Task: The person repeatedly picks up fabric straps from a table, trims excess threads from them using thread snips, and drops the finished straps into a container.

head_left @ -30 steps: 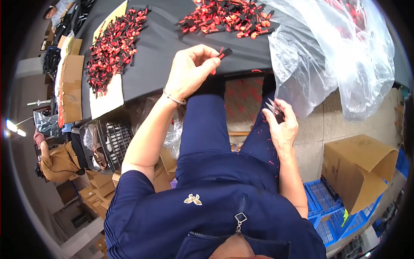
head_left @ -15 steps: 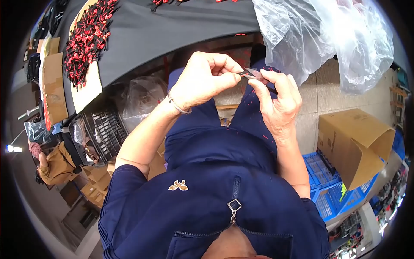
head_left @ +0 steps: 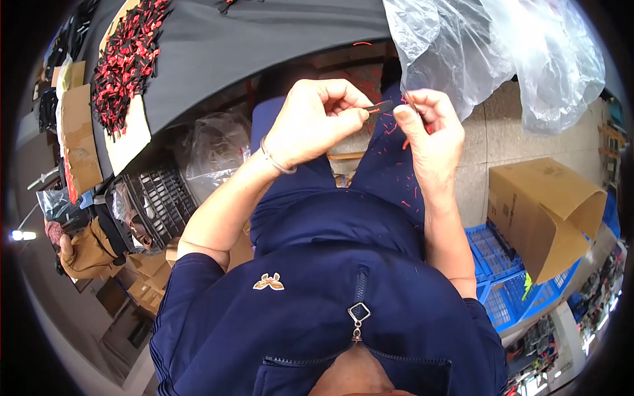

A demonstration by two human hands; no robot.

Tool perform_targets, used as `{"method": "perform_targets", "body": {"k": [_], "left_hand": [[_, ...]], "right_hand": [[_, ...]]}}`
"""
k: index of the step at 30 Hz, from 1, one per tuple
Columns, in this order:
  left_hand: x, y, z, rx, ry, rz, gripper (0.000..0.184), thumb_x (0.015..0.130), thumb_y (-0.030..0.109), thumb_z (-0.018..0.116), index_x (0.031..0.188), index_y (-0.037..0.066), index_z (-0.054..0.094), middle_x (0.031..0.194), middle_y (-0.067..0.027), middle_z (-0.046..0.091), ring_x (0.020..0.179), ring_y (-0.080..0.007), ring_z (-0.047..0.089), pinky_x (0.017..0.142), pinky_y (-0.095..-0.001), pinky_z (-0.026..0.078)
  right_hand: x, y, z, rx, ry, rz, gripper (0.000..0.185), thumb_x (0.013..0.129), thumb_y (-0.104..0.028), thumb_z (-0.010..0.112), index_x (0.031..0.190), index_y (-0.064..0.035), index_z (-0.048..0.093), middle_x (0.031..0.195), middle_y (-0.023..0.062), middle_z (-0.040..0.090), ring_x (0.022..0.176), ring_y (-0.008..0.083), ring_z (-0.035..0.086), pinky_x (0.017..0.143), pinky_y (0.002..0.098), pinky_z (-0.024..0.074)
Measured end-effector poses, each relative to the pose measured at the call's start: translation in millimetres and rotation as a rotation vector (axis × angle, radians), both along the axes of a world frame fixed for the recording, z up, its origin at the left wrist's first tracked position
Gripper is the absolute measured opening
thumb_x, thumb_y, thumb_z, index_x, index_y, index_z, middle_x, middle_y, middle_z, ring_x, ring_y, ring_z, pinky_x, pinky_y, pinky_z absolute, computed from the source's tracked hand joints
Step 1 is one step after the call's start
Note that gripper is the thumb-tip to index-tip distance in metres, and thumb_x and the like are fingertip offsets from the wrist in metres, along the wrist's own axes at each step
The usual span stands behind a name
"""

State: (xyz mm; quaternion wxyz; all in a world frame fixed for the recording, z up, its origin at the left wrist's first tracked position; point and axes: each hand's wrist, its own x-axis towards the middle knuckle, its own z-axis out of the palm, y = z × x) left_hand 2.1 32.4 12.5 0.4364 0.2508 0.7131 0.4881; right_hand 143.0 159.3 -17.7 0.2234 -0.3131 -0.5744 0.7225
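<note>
My left hand (head_left: 310, 122) pinches a small black fabric strip (head_left: 380, 107) with a bit of red along its lower edge. The strip sticks out past thumb and forefinger toward the other hand. A slim pair of metal thread snips (head_left: 411, 101) is gripped in my right hand (head_left: 436, 132), its blades pointing up and away from the strip. Something red shows under the right fingers, partly hidden. Both hands are above my lap, where red thread scraps (head_left: 411, 178) lie on the dark blue trousers.
A heap of black-and-red pieces (head_left: 129, 69) lies on a pale board (head_left: 130, 148) on the black-covered table (head_left: 264, 39). Clear plastic bags (head_left: 456, 53) hang at the right. A cardboard box (head_left: 538, 211) rests on blue crates (head_left: 495, 264). Another person (head_left: 89, 247) is at the far left.
The right hand with the snips has drawn back from the strip and turned, its blades now tilted upward. The left hand stays nearly in place, with more of the strip visible.
</note>
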Motion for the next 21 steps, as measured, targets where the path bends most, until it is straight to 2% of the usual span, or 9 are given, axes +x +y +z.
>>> {"method": "perform_targets", "body": {"k": [2,3,5,8,12,13,15,18,21], "left_hand": [[9.9,0.0,1.3,0.026,0.341,-0.062,0.014,0.08,0.006,0.068,0.094,0.001,0.07,0.075,-0.0023,0.066,0.069,-0.0081,0.06,0.066,-0.0233,0.049],[13.2,-0.3,-7.7,0.195,0.629,-0.082,0.016,0.078,0.003,0.069,0.094,0.002,0.07,0.076,-0.0057,0.066,0.066,-0.0103,0.061,0.064,-0.0237,0.05],[12.8,-2.5,-20.7,0.334,0.949,-0.155,0.02,0.077,0.002,0.07,0.097,0.002,0.07,0.078,-0.0075,0.067,0.065,-0.0131,0.062,0.062,-0.0251,0.051],[18.6,-6.4,-26.0,0.311,0.899,-0.097,0.025,0.081,0.003,0.069,0.106,0.002,0.069,0.086,-0.0069,0.069,0.074,-0.0116,0.064,0.069,-0.0258,0.052],[20.4,-12.6,-22.1,0.09,0.192,0.025,0.028,0.093,0.011,0.062,0.118,0.0,0.065,0.099,-0.0052,0.069,0.092,-0.009,0.06,0.083,-0.0263,0.05],[17.4,-14.4,-24.1,0.04,0.001,0.019,0.024,0.094,0.013,0.061,0.113,-0.001,0.067,0.095,-0.0051,0.069,0.087,-0.009,0.061,0.081,-0.025,0.05],[16.9,-14.0,-22.0,-0.021,-0.121,0.021,0.021,0.093,0.014,0.063,0.106,-0.002,0.068,0.09,-0.0054,0.07,0.082,-0.0087,0.062,0.078,-0.0241,0.051],[16.8,-14.2,-24.3,-0.011,-0.246,0.108,0.017,0.092,0.014,0.064,0.101,-0.001,0.068,0.085,-0.0049,0.07,0.076,-0.0082,0.063,0.074,-0.0234,0.052],[19.4,-14.1,-26.2,0.02,-0.218,0.165,0.018,0.091,0.012,0.065,0.101,-0.001,0.068,0.085,-0.0052,0.07,0.075,-0.0082,0.062,0.072,-0.0228,0.052]], "right_hand": [[-1.5,1.0,-2.3,-0.219,0.032,0.057,0.025,0.086,-0.007,0.074,0.106,0.0003,0.061,0.09,0.0037,0.067,0.077,0.0053,0.06,0.068,0.0198,0.0481],[-2.9,1.3,-5.0,-0.226,0.024,0.081,0.024,0.087,-0.007,0.073,0.106,0.0001,0.061,0.09,0.0038,0.067,0.078,0.0056,0.06,0.069,0.0202,0.0483],[-5.8,1.5,-10.4,-0.242,0.01,0.133,0.021,0.088,-0.006,0.071,0.106,-0.0002,0.061,0.091,0.0039,0.066,0.08,0.0062,0.061,0.071,0.021,0.0487],[-5.3,2.4,-13.6,-0.133,0.019,0.168,0.017,0.09,-0.002,0.066,0.106,0.0007,0.06,0.095,0.0042,0.066,0.088,0.008,0.061,0.077,0.0224,0.0496],[-4.8,6.2,-12.3,-0.025,0.046,0.218,0.017,0.09,0.0,0.064,0.107,0.0006,0.06,0.098,0.0047,0.066,0.092,0.0097,0.061,0.082,0.0234,0.0502],[-4.1,7.3,-13.8,0.011,0.039,0.239,0.019,0.09,-0.001,0.065,0.108,0.0003,0.06,0.099,0.0054,0.066,0.093,0.0102,0.062,0.083,0.0239,0.0504],[-3.3,9.0,-17.6,0.085,0.028,0.281,0.023,0.089,-0.002,0.067,0.111,-0.0003,0.06,0.1,0.0069,0.066,0.094,0.0112,0.062,0.084,0.0248,0.0507],[-3.5,6.1,-18.8,0.137,-0.034,0.178,0.031,0.085,-0.005,0.074,0.112,-0.0011,0.06,0.102,0.0078,0.067,0.093,0.0121,0.063,0.084,0.0261,0.0512],[1.5,4.9,-2.0,0.133,-0.025,0.056,0.036,0.08,-0.01,0.08,0.11,-0.0012,0.062,0.105,0.0065,0.068,0.092,0.0112,0.063,0.084,0.0263,0.0515]]}}
